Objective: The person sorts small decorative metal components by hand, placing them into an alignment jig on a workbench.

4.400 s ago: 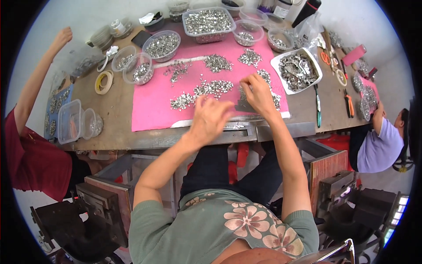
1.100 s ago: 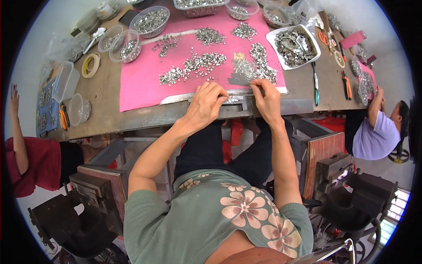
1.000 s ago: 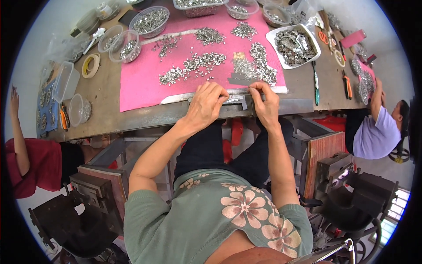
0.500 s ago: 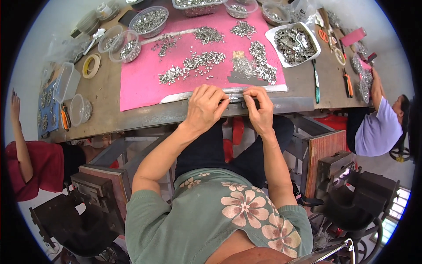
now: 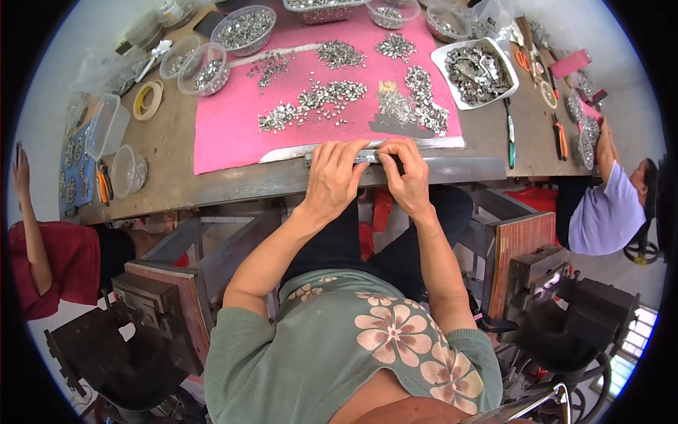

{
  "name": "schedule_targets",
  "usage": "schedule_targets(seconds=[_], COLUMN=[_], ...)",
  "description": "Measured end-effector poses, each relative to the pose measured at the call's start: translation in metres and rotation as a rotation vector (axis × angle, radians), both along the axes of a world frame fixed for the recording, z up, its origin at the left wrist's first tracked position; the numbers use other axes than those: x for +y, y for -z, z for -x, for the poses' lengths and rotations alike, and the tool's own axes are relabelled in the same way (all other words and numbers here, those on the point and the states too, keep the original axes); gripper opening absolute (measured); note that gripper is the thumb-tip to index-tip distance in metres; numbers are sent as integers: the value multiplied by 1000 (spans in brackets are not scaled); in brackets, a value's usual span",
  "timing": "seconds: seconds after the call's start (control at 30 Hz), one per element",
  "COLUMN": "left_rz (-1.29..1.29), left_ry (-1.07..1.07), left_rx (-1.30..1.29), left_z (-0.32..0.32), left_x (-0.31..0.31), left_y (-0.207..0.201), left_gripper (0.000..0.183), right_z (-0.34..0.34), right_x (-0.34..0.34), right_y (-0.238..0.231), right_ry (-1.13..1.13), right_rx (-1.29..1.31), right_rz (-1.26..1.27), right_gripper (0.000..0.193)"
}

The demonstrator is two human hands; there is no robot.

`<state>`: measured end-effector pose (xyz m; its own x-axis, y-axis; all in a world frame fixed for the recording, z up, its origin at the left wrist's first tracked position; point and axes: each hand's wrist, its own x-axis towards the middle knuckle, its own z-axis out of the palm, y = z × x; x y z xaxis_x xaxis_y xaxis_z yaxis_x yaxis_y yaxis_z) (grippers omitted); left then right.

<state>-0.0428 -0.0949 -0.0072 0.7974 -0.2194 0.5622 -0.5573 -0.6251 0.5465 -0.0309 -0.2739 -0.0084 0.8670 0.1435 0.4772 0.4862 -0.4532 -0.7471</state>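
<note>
At the near edge of the bench, my left hand (image 5: 333, 171) and my right hand (image 5: 405, 175) are close together, both closed on a narrow metal strip (image 5: 366, 155). The strip lies crosswise along the edge; its short middle part shows between my thumbs, and my fingers cover most of the rest. Just beyond, a pink mat (image 5: 233, 141) carries loose silvery metal pieces (image 5: 330, 97). Thin metal pins (image 5: 397, 107) lie in a heap beside a dark grey flat piece (image 5: 395, 128), past my right hand.
A white tray (image 5: 510, 85) of metal parts stands at right, near orange-handled pliers (image 5: 560, 138) and a green-handled tool (image 5: 511, 134). Clear tubs (image 5: 203, 69) and a tape roll (image 5: 147, 101) sit at left. Co-workers are at both sides; one wears a lilac shirt (image 5: 604, 208).
My right hand has shifted slightly left, nearer my left hand. My right fingers now curl over the strip, and the strip's left end shows beside my left hand.
</note>
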Motion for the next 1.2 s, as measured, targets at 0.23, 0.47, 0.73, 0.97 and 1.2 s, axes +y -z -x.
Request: schedule_targets(seconds=[0.23, 0.47, 0.73, 0.97, 1.2], left_rz=[-8, 30, -231, -404, -419], left_ry=[11, 43, 145, 206, 262], left_rx=[7, 56, -34, 156, 93], left_z=[1, -13, -91, -110, -112], left_x=[0, 1, -9, -19, -15], left_y=[1, -9, -7, -13, -2], left_gripper=[46, 29, 10, 15, 9], right_z=[0, 3, 4, -33, -60], right_x=[-1, -3, -19, -48, -41], right_y=[-1, -7, -4, -10, -20], right_ry=[8, 24, 50, 157, 128], right_rx=[-88, -329, -223, -103, 143], right_rz=[93, 319, 146, 257, 418], right_gripper=[9, 19, 20, 13, 12])
